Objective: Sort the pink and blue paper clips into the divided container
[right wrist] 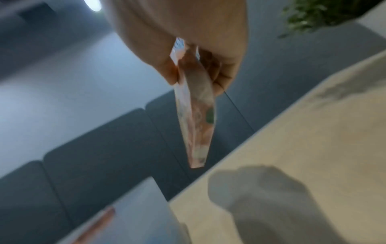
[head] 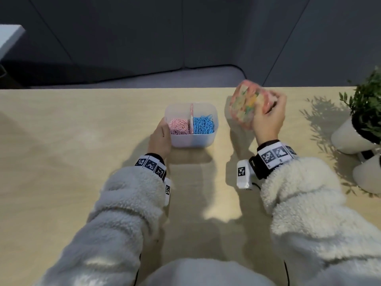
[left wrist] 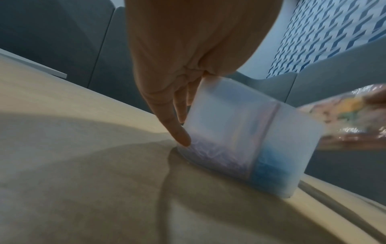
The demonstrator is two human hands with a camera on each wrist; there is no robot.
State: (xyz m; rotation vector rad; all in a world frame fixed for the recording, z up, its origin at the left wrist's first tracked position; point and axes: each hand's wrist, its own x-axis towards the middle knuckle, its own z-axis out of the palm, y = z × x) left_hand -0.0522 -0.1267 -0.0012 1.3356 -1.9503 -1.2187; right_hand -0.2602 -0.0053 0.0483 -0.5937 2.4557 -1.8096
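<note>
A translucent divided container (head: 191,141) stands on the table, with pink paper clips (head: 179,125) in its left compartment and blue paper clips (head: 203,124) in its right. My left hand (head: 161,134) rests against its left wall. In the left wrist view its straight fingers (left wrist: 181,137) lie along the container (left wrist: 240,132). To the right, my right hand (head: 268,118) grips a flat pink patterned lid (head: 245,104) tilted above the table. The right wrist view shows that lid (right wrist: 196,123) edge-on, pinched in the right hand (right wrist: 194,71), with the container (right wrist: 135,214) below. The lid (left wrist: 351,118) also shows in the left wrist view.
The tan table (head: 82,141) ends at its far edge just behind the container. A potted plant (head: 369,93) in a white pot (head: 350,137) and a second white pot (head: 367,174) stand at the right edge. A white surface (head: 8,38) shows far left.
</note>
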